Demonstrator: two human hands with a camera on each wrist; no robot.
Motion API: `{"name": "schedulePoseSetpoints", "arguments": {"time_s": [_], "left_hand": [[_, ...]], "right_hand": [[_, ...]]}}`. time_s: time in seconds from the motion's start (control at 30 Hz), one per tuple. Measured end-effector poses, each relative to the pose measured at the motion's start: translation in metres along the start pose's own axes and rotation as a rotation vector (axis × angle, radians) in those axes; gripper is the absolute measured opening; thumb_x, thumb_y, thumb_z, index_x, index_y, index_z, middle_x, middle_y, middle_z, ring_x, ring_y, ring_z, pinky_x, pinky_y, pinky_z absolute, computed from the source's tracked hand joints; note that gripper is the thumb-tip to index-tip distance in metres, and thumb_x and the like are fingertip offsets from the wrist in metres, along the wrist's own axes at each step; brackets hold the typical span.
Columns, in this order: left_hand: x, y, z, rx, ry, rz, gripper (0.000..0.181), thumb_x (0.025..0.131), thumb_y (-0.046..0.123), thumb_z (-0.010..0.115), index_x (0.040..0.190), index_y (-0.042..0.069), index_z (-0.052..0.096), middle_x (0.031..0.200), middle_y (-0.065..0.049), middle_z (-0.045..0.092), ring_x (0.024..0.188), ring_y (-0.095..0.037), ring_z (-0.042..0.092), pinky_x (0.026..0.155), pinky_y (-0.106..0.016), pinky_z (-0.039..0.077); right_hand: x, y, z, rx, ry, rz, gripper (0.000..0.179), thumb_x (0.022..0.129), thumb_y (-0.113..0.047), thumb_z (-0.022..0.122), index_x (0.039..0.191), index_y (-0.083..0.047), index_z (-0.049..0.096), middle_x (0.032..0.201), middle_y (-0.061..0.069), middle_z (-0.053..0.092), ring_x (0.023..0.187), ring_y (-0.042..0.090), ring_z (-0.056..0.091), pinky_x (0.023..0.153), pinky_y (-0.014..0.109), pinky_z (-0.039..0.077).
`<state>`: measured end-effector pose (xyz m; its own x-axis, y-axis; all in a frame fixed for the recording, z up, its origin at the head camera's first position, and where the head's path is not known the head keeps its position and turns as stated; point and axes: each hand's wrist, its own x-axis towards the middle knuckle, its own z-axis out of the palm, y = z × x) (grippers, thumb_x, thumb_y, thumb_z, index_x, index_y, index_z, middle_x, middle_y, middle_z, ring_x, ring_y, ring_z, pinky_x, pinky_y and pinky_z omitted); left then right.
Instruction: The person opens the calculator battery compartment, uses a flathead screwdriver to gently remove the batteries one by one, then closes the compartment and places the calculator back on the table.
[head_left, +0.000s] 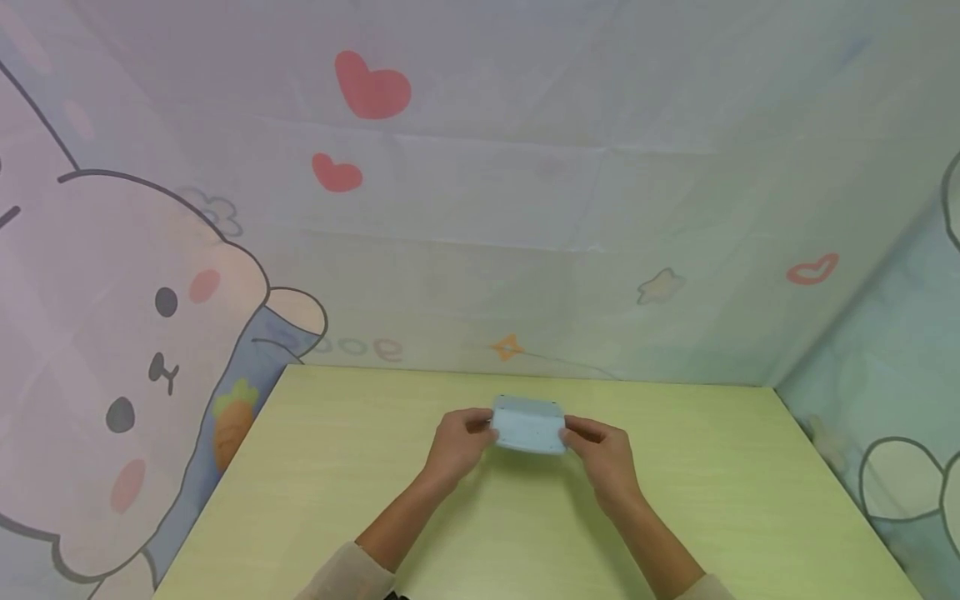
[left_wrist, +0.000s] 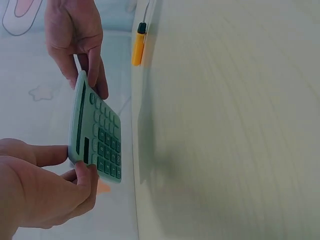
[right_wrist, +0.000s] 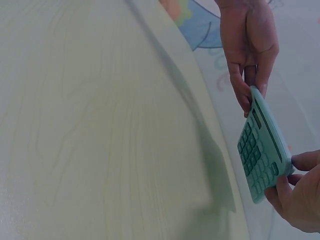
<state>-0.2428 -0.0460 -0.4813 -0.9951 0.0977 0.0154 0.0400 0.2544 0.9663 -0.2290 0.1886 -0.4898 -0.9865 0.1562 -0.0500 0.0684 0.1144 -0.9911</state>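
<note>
A mint-green calculator (head_left: 528, 431) is held up above the table by both hands. Its plain back faces up in the head view. In the wrist views, its keys and narrow display (left_wrist: 86, 150) face down toward the tabletop. My left hand (head_left: 459, 442) pinches one short end between thumb and fingers. At the opposite end, my right hand (head_left: 606, 457) pinches it the same way. A shadow falls on the table below. An orange-handled tool with a dark green collar, which looks like a screwdriver (left_wrist: 138, 48), appears only at the top of the left wrist view.
The pale wood-grain table (head_left: 360, 433) ends at a printed cloth backdrop (head_left: 525, 208) with hearts and a large cartoon animal (head_left: 142, 358). Another cloth wall (head_left: 885, 400) stands along the right side.
</note>
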Motion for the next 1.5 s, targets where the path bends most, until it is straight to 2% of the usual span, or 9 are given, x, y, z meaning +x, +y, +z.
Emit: {"name": "schedulePoseSetpoints", "arguments": {"time_s": [0.2, 0.4, 0.53, 0.7, 0.83, 0.97, 1.07, 1.27, 1.5], "left_hand": [[0.0, 0.0, 0.0, -0.015, 0.002, 0.0, 0.043, 0.097, -0.001, 0.071, 0.137, -0.011, 0.063, 0.13, -0.025, 0.068, 0.122, -0.038, 0.065, 0.098, -0.044, 0.058], [0.0, 0.002, 0.0, -0.016, -0.019, -0.025, 0.056, 0.095, -0.002, 0.072, 0.147, -0.011, 0.053, 0.14, -0.026, 0.063, 0.129, -0.043, 0.062, 0.102, -0.048, 0.056], [-0.001, 0.004, 0.0, 0.005, -0.048, -0.043, 0.064, 0.093, -0.003, 0.073, 0.151, -0.011, 0.047, 0.14, -0.027, 0.063, 0.13, -0.043, 0.061, 0.104, -0.049, 0.055], [-0.002, 0.003, -0.001, 0.042, -0.098, -0.046, 0.069, 0.091, -0.005, 0.073, 0.153, -0.011, 0.045, 0.138, -0.027, 0.062, 0.128, -0.044, 0.061, 0.1, -0.05, 0.056], [-0.002, 0.001, -0.002, 0.071, -0.134, -0.049, 0.072, 0.09, -0.005, 0.073, 0.155, -0.011, 0.043, 0.136, -0.027, 0.062, 0.126, -0.044, 0.061, 0.096, -0.05, 0.057], [-0.002, -0.003, -0.001, 0.112, -0.153, -0.052, 0.071, 0.091, -0.002, 0.073, 0.155, -0.01, 0.043, 0.137, -0.025, 0.062, 0.125, -0.043, 0.062, 0.095, -0.049, 0.058], [-0.002, -0.006, -0.001, 0.136, -0.155, -0.04, 0.067, 0.093, 0.0, 0.073, 0.153, -0.01, 0.046, 0.136, -0.025, 0.062, 0.124, -0.042, 0.062, 0.094, -0.05, 0.058], [-0.004, -0.011, 0.001, 0.178, -0.143, -0.008, 0.06, 0.097, 0.007, 0.074, 0.15, -0.01, 0.051, 0.135, -0.025, 0.064, 0.124, -0.041, 0.064, 0.096, -0.052, 0.057], [-0.005, -0.022, 0.008, 0.238, -0.109, 0.046, 0.057, 0.099, 0.012, 0.073, 0.146, -0.013, 0.053, 0.134, -0.027, 0.064, 0.118, -0.04, 0.066, 0.088, -0.049, 0.059]], "right_hand": [[-0.002, -0.001, -0.001, -0.003, -0.012, 0.01, 0.031, 0.099, -0.009, 0.074, 0.128, 0.003, 0.074, 0.133, 0.02, 0.069, 0.112, 0.021, 0.066, 0.09, 0.025, 0.055], [0.0, -0.001, -0.005, -0.003, -0.025, 0.02, 0.03, 0.1, -0.008, 0.072, 0.128, 0.003, 0.074, 0.134, 0.02, 0.067, 0.11, 0.018, 0.065, 0.093, 0.028, 0.056], [0.004, 0.001, -0.007, 0.035, -0.035, 0.028, 0.03, 0.101, -0.005, 0.071, 0.129, 0.006, 0.072, 0.132, 0.021, 0.067, 0.106, 0.016, 0.068, 0.091, 0.026, 0.058], [0.008, 0.001, -0.009, 0.066, -0.05, 0.033, 0.032, 0.101, -0.003, 0.07, 0.131, 0.007, 0.07, 0.132, 0.022, 0.067, 0.106, 0.015, 0.069, 0.092, 0.024, 0.058], [0.007, 0.0, -0.01, 0.029, -0.064, 0.037, 0.033, 0.101, -0.006, 0.072, 0.132, 0.004, 0.07, 0.132, 0.02, 0.067, 0.108, 0.017, 0.068, 0.09, 0.023, 0.058], [0.004, 0.0, -0.011, -0.027, -0.079, 0.041, 0.034, 0.1, -0.009, 0.073, 0.132, 0.003, 0.071, 0.132, 0.018, 0.068, 0.108, 0.02, 0.068, 0.093, 0.029, 0.058], [0.003, 0.001, -0.011, -0.056, -0.088, 0.041, 0.034, 0.1, -0.009, 0.073, 0.132, 0.002, 0.071, 0.132, 0.018, 0.069, 0.109, 0.021, 0.067, 0.095, 0.034, 0.058], [0.004, 0.008, -0.009, -0.114, -0.074, 0.021, 0.031, 0.099, -0.006, 0.074, 0.129, 0.003, 0.073, 0.131, 0.018, 0.07, 0.11, 0.023, 0.068, 0.093, 0.035, 0.057], [0.001, 0.019, -0.006, -0.153, -0.063, 0.016, 0.029, 0.099, -0.007, 0.074, 0.127, 0.002, 0.074, 0.132, 0.019, 0.071, 0.113, 0.026, 0.07, 0.094, 0.04, 0.059]]}}
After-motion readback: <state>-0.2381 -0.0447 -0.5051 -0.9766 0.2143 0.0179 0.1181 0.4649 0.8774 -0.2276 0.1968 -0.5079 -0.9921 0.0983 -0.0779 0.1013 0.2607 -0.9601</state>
